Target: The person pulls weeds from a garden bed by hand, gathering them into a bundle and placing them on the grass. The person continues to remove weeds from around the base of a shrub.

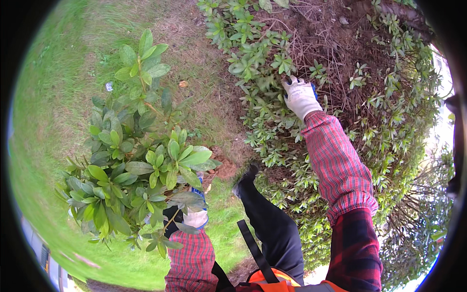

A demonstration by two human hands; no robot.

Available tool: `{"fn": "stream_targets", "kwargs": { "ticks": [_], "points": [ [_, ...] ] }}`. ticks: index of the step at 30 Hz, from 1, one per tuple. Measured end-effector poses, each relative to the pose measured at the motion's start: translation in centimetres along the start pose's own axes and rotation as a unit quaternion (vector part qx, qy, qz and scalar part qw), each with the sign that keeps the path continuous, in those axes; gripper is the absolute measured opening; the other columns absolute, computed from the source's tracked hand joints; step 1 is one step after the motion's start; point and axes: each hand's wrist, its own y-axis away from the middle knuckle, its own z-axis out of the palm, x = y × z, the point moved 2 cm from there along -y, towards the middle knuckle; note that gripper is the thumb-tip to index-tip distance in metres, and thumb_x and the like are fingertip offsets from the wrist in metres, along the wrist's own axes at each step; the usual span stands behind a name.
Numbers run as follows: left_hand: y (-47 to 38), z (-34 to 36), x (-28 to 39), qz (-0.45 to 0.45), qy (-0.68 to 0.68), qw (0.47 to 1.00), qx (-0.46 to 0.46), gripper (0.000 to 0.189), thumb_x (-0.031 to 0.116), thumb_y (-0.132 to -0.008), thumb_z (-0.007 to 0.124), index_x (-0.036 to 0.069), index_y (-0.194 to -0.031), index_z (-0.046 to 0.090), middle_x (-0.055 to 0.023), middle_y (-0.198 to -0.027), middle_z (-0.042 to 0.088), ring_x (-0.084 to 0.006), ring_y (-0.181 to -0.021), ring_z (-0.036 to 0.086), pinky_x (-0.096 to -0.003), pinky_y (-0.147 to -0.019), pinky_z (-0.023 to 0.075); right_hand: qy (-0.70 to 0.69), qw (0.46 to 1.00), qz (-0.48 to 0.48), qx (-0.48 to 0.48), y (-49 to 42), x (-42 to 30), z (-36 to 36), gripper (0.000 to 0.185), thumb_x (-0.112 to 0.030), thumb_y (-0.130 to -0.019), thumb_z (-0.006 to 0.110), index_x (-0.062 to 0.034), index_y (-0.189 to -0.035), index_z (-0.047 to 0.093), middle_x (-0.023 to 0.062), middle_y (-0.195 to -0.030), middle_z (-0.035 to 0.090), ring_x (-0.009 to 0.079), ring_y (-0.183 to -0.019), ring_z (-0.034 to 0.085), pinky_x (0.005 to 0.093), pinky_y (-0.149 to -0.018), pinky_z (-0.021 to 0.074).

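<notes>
My right hand [301,96], in a white work glove with blue on its palm side, reaches into the low leafy shrub [270,127]. Its fingertips are among leaves and thin stems, and whether they grip anything cannot be told. My left hand [196,218], gloved in white and blue, is at the lower middle, partly covered by a leafy branch bunch [146,168] with broad green leaves. The bunch stands up in front of the left hand; the fingers and their hold are hidden. Both forearms wear red checked sleeve covers.
Grass [54,109] lies to the left, with a dry earth strip [215,95] along the shrub. Bare tangled twigs [324,51] show within the shrub. A small orange-brown object [183,84] and a crumpled pale scrap [109,86] lie on the ground. My black-trousered leg [273,226] is below.
</notes>
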Motion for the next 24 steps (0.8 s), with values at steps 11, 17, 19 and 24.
{"fn": "stream_targets", "kwargs": {
  "ticks": [11, 17, 19, 24],
  "points": [
    [-1.4, -1.3, -0.5, -0.002, -0.026, 1.000, 0.009, 0.044, 0.000, -0.073, 0.058, 0.015, -0.113, 0.063, -0.0110, -0.078, 0.062, -0.0241, -0.062, 0.055, -0.0371, -0.060, 0.0426, -0.478, 0.802, 0.033, 0.356, -7.7, -3.3, -13.7, 0.034, -0.030, -0.084, 0.058, -0.0123, -0.113, 0.059, 0.0129, -0.104, 0.062, 0.0266, -0.092, 0.062, 0.0358, -0.082, 0.0493],
    [-2.0, -1.9, -0.4, -0.041, -0.015, 0.999, -0.023, 0.030, 0.008, -0.079, 0.058, 0.013, -0.107, 0.064, -0.0065, -0.069, 0.058, -0.0186, -0.055, 0.048, -0.0338, -0.055, 0.0389, -0.255, 0.948, 0.118, 0.151, -11.8, -5.9, -14.3, 0.060, -0.044, -0.084, 0.053, -0.0112, -0.132, 0.039, 0.0172, -0.132, 0.043, 0.0321, -0.121, 0.043, 0.0450, -0.100, 0.0349],
    [-2.4, -2.2, -0.4, -0.052, -0.007, 0.998, -0.029, 0.025, 0.011, -0.081, 0.058, 0.012, -0.105, 0.064, -0.0050, -0.068, 0.056, -0.0164, -0.055, 0.046, -0.0325, -0.054, 0.0379, -0.151, 0.982, 0.108, 0.040, -11.0, -6.0, -12.0, 0.061, -0.046, -0.087, 0.049, -0.0117, -0.135, 0.035, 0.0183, -0.136, 0.038, 0.0345, -0.124, 0.039, 0.0484, -0.101, 0.0339],
    [-3.4, -2.6, -0.9, -0.128, -0.003, 0.989, -0.074, 0.018, 0.020, -0.086, 0.057, 0.009, -0.098, 0.064, -0.0012, -0.066, 0.052, -0.0111, -0.055, 0.041, -0.0293, -0.053, 0.0352, -0.021, 0.998, 0.032, -0.052, -8.9, -7.1, -5.7, 0.054, -0.035, -0.082, 0.052, -0.0120, -0.130, 0.043, 0.0159, -0.140, 0.033, 0.0322, -0.126, 0.036, 0.0520, -0.103, 0.0257]
  ]
}}
